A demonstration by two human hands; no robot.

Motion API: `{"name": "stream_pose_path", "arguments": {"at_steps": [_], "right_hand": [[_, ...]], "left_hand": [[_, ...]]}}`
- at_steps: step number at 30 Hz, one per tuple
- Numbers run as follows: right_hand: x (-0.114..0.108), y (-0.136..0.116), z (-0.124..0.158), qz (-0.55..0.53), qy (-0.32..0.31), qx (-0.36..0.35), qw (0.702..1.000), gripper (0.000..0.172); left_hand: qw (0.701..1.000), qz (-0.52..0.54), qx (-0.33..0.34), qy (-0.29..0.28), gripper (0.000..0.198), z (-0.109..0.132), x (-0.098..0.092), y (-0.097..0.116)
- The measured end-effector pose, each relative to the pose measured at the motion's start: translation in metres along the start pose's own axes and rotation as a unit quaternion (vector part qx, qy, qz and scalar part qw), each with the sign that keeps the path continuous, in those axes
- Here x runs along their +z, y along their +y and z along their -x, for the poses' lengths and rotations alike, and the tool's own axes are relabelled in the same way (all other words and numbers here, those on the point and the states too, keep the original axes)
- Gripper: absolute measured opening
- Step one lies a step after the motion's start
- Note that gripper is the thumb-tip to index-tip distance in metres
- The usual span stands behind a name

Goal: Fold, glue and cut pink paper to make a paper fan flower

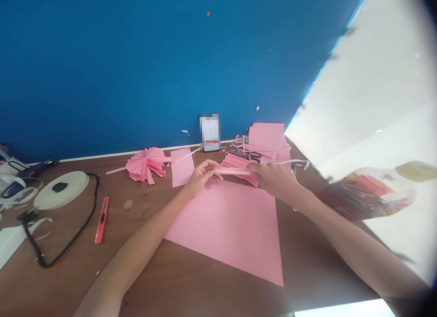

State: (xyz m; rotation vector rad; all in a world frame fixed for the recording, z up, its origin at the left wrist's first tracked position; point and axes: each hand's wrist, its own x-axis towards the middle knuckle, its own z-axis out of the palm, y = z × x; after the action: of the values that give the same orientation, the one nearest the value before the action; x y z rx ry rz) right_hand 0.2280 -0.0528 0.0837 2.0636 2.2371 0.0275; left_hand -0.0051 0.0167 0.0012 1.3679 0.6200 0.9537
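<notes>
A narrow folded strip of pink paper (232,171) is stretched level between my two hands. My left hand (202,176) pinches its left end between thumb and fingers. At the right end, my right hand (273,179) has its fingers closed on the same strip. Just behind it lies a pleated pink paper fan (234,160), partly covered by the strip and my right hand. Under my hands a large pink paper sheet (232,230) is spread flat on the table. A round pleated pink paper rosette (146,164) rests to the left of my left hand.
A red box cutter (102,220) lies on the brown table (143,280), near a black cable (82,232) and a round white device (61,191). A phone (210,132) leans on the blue wall. Dark-handled scissors (254,156) and pink sheets (266,137) are behind my right hand.
</notes>
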Motion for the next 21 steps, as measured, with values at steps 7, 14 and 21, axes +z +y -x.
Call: {"name": "stream_pose_path", "arguments": {"at_steps": [7,14,21], "right_hand": [[-0.003,-0.001,0.001,-0.003,0.011,-0.009,1.000,0.031],[0.008,-0.002,-0.002,0.014,0.015,-0.027,0.999,0.030],[0.016,-0.024,0.006,-0.051,0.023,-0.116,0.992,0.026]], "left_hand": [[0.995,-0.094,0.017,0.002,0.022,0.001,-0.004,0.003],[0.842,-0.528,0.081,-0.076,0.034,0.009,0.008,0.043],[0.797,-0.588,0.041,-0.129,0.035,0.018,0.039,0.055]]}}
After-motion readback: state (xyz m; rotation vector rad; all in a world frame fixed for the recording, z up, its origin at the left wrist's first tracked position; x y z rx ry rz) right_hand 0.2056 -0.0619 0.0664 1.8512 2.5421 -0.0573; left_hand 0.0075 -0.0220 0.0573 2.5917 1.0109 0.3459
